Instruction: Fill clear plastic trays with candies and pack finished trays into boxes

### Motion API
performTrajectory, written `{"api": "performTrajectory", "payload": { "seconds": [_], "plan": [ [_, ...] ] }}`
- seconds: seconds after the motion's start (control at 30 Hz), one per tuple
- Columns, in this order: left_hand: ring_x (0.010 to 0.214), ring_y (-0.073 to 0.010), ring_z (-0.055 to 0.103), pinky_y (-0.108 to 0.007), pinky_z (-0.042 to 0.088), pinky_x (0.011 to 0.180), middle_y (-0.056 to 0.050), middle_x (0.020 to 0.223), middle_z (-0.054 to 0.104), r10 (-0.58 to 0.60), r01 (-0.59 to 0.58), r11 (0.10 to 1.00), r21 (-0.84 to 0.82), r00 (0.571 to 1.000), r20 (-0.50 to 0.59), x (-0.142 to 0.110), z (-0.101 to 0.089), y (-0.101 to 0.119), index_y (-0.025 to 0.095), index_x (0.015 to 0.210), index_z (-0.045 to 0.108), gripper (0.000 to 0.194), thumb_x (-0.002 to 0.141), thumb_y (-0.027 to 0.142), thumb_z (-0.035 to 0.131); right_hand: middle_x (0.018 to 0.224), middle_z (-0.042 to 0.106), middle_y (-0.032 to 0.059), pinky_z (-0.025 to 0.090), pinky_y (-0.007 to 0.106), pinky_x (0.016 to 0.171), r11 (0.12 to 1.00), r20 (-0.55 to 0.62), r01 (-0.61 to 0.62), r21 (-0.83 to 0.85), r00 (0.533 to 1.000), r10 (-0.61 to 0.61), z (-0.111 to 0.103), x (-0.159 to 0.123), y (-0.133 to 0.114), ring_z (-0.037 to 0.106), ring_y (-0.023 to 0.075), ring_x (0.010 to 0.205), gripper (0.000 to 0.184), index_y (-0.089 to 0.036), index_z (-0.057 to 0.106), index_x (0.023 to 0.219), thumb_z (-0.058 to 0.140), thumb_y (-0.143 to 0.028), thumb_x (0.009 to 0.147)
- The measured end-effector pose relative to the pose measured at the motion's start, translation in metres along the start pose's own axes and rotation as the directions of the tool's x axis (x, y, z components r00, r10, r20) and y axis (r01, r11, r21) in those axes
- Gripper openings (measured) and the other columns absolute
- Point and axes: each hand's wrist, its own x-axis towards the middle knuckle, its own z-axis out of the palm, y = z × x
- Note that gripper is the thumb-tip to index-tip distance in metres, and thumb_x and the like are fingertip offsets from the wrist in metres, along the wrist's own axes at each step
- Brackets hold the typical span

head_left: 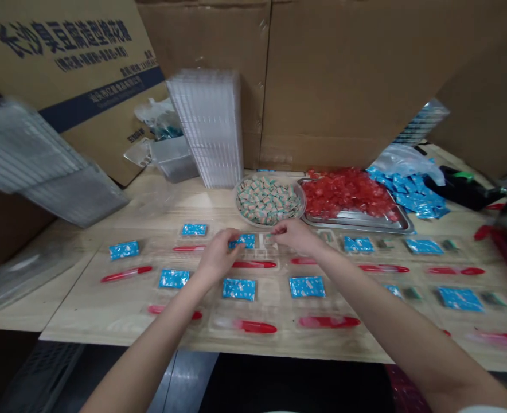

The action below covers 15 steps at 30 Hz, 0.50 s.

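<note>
The clear tray [264, 253] between the 2 hands lies in the far row on the table [79, 310], just in front of the bowl [240, 213]. It holds a blue packet [247, 241] at its far left and a red tube [254, 264] along its near edge. The left hand [219, 252] reaches to the packet's left end, fingers bent and slightly parted; I cannot tell whether they grip it. The right hand [299, 236] is over the tray's far right part, thumb and fingertips drawn narrow; whether anything is pinched there I cannot tell. Something small under those fingertips is too blurred to name.

Around this tray, more clear trays stand in 2 rows, bearing blue packets and red tubes. Several on the right also hold a small green-edged packet [450, 245].

Behind, the bowl is heaped with small packets [267, 198]. Touching or just beside its right is a metal tray [365, 221] of red wrapped pieces [346, 192], then a blue heap [421, 192] partly under a plastic bag [402, 158]. A tray stack [210, 129] stands behind the bowl's left; a 2nd stack [42, 160] leans farther left, before a printed carton [81, 63].
</note>
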Motion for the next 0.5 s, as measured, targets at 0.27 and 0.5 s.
{"api": "performTrajectory", "payload": {
  "seconds": [0.27, 0.5],
  "plan": [
    [0.089, -0.0189, 0.058, -0.032, 0.046, 0.08, -0.005, 0.095, 0.062, 0.09, -0.101, 0.988, 0.12, 0.991, 0.098, -0.007, -0.007, -0.006, 0.02, 0.096, 0.056, 0.022, 0.075, 0.02, 0.055, 0.083, 0.064, 0.0072, 0.041, 0.027, 0.07, 0.944, -0.145, 0.018, -0.33, 0.987, -0.07, 0.023, -0.005, -0.004, 0.058, 0.0188, 0.081, 0.016, -0.02, 0.071, 0.081, 0.061, -0.03, 0.074],
    [0.09, -0.0204, 0.058, -0.033, 0.045, 0.081, -0.005, 0.095, 0.061, 0.114, -0.139, 0.973, 0.187, 0.984, 0.136, -0.008, -0.009, -0.007, 0.021, 0.094, 0.056, 0.021, 0.073, 0.02, 0.057, 0.085, 0.062, 0.0109, 0.041, 0.031, 0.078, 0.837, -0.184, 0.048, -0.545, 0.967, -0.176, 0.035, -0.011, -0.011, 0.056, 0.0223, 0.086, 0.017, -0.018, 0.07, 0.079, 0.055, -0.027, 0.081]
  ]
}}
